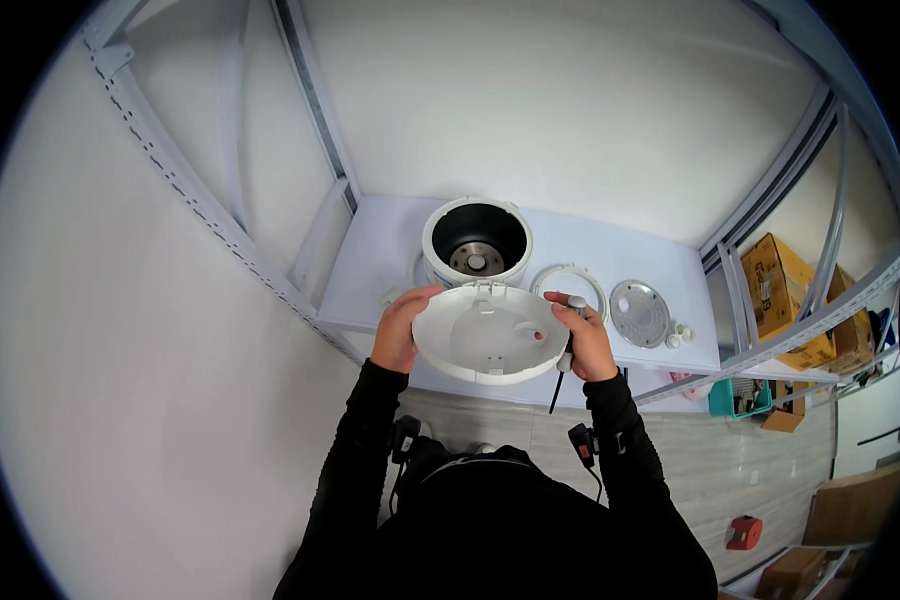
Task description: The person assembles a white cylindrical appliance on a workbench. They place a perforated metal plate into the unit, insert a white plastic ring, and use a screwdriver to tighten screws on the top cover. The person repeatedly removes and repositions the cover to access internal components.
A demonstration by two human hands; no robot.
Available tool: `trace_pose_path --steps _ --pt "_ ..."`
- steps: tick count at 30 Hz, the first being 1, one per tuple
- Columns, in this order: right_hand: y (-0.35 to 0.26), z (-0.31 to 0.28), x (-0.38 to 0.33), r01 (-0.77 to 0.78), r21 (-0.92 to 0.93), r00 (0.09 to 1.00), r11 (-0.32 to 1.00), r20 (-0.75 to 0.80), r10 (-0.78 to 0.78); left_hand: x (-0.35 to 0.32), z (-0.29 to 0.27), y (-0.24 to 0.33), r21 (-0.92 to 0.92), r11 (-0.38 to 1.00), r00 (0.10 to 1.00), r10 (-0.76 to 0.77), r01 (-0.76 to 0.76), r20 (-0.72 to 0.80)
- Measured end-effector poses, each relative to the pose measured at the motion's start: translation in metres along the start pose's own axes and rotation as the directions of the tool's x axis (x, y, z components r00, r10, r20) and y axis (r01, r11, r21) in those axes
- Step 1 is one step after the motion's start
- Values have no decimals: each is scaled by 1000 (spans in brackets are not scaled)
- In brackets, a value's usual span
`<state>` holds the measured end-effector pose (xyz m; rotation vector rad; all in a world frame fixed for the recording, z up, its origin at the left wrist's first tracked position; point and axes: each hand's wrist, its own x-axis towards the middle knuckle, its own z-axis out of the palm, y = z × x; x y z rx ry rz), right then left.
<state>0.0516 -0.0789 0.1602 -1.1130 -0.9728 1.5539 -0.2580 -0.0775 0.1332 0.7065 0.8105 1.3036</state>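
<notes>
A white oval rice cooker lid [475,345] is held up between both hands, its hollow inner side facing me. My left hand [400,330] is closed on the lid's left edge. My right hand [594,345] grips the right edge and also holds a screwdriver [567,360], its dark shaft pointing down. Just beyond the lid stands the rice cooker body [436,250], open at the top, with a dark interior and a metal plate at the bottom. A white ring [598,287] lies right of the cooker, followed by a round perforated metal plate [641,314].
Small white round parts [676,338] sit beside the metal plate on the white shelf [370,260]. Metal rack posts [315,95] frame it. Cardboard boxes [778,290] and a teal basket [738,398] are at the right. A red object [744,532] stands on the floor.
</notes>
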Motion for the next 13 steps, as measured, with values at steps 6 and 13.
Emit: trace_pose_path --steps 6,13 --pt "-5 -1 10 19 42 998 999 57 -22 6 1 4 -33 999 998 2 0 62" --pt "-13 3 16 24 183 992 983 117 -46 11 4 9 -75 994 996 -73 77 50"
